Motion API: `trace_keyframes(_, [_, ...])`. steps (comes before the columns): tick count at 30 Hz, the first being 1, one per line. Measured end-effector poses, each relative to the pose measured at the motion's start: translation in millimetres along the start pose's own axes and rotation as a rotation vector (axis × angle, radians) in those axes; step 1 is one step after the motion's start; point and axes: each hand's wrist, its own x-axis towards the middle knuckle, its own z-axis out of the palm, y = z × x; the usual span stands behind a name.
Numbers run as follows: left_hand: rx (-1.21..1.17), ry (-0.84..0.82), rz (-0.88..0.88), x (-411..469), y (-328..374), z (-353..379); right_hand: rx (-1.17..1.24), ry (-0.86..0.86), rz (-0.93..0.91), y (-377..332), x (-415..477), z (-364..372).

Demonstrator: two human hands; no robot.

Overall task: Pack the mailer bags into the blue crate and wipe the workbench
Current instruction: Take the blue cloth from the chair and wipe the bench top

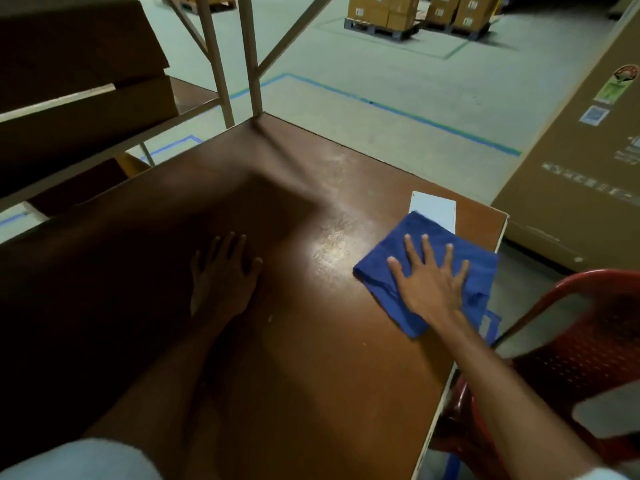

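Observation:
My right hand lies flat with spread fingers on a blue cloth near the right edge of the brown workbench. The cloth is folded and partly overhangs the bench edge. Behind it a white flat mailer bag peeks out, partly under the cloth. My left hand rests palm down on the shadowed middle of the bench, holding nothing. A bit of blue shows below the bench edge; I cannot tell whether it is the crate.
A red plastic chair stands close at the right of the bench. A large cardboard box leans at the far right. Shelving with brown boxes overhangs the left. Metal rack legs stand at the bench's far corner. Pallets of cartons sit far back.

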Motion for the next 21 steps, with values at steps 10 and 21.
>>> trace_keyframes(10, [-0.073, -0.111, 0.109, -85, -16, -23, -0.048, -0.015, -0.05, -16, -87, 7])
trace_keyframes(21, [0.001, -0.018, -0.225, -176, -124, -51, -0.051, -0.069, -0.439, -94, -127, 22])
